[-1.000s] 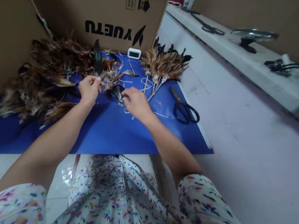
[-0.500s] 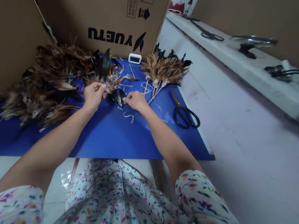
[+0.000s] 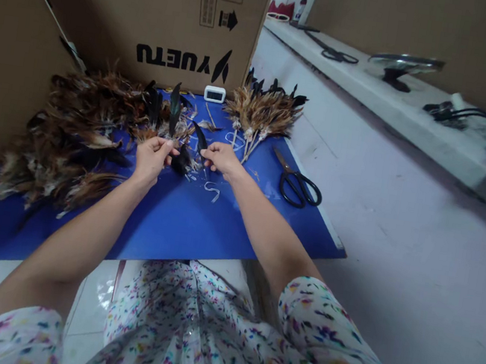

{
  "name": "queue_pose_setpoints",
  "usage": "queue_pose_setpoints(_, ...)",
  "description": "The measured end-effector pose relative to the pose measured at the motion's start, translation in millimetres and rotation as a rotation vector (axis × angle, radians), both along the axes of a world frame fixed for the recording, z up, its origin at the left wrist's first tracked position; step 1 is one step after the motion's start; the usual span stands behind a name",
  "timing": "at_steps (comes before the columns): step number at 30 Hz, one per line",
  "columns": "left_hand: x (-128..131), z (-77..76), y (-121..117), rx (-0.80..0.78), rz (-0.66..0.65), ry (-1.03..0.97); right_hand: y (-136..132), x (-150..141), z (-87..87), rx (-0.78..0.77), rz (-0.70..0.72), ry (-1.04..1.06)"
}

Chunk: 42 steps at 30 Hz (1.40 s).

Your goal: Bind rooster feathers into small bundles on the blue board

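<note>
My left hand [image 3: 154,159] pinches an upright dark green-black feather [image 3: 174,112] between thumb and fingertips. Across from it, my right hand [image 3: 221,159] is closed on a single black feather [image 3: 199,135], whose tip points up and to the left. Between the two hands a small bunch of black feathers [image 3: 181,162] lies on the blue board [image 3: 199,230], with whitish quill ends towards the right. A curled strip of clear plastic [image 3: 213,191] lies just in front of my right hand.
Brown feather bundles [image 3: 83,115] are heaped at the left. Several feather bunches on sticks [image 3: 262,112] stand back right, with black-handled scissors [image 3: 298,184] nearby. A small white digital clock [image 3: 215,94] sits before a large cardboard box [image 3: 128,0]. A ledge [image 3: 360,72] runs along the right wall.
My right hand has lifted a black feather from the small bunch and it now points upward. My left hand stays in place with its feather. The view has shifted slightly.
</note>
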<state>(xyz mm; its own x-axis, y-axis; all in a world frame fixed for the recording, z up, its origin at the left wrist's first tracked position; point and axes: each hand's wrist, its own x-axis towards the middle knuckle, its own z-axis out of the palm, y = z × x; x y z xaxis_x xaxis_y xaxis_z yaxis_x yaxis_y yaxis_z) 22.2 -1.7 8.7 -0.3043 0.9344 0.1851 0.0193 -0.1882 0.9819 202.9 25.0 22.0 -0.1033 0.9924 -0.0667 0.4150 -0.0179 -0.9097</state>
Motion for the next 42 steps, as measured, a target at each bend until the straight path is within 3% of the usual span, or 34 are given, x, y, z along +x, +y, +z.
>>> queue_pose_setpoints(6,2.8,2.7,-5.8,-0.067,-0.14,-0.096,3.3,6.6,0.0,-0.077,-0.035,0.488)
queue_pose_setpoints(10,5.2,3.7,-10.3,-0.114,-0.2,-0.087,5.9,9.6,-0.2,-0.06,-0.029,0.647)
queue_pose_setpoints(19,12.5,12.0,-19.2,-0.318,-0.338,-0.117,3.9,5.3,-0.3,0.009,0.008,0.726)
queue_pose_setpoints(25,13.8,11.7,-22.2,-0.336,-0.416,-0.149,3.9,2.4,-3.4,0.032,0.028,0.736)
queue_pose_setpoints(42,16.5,16.5,-23.7,-0.404,-0.367,-0.218,3.9,0.5,-3.1,0.142,0.055,0.699)
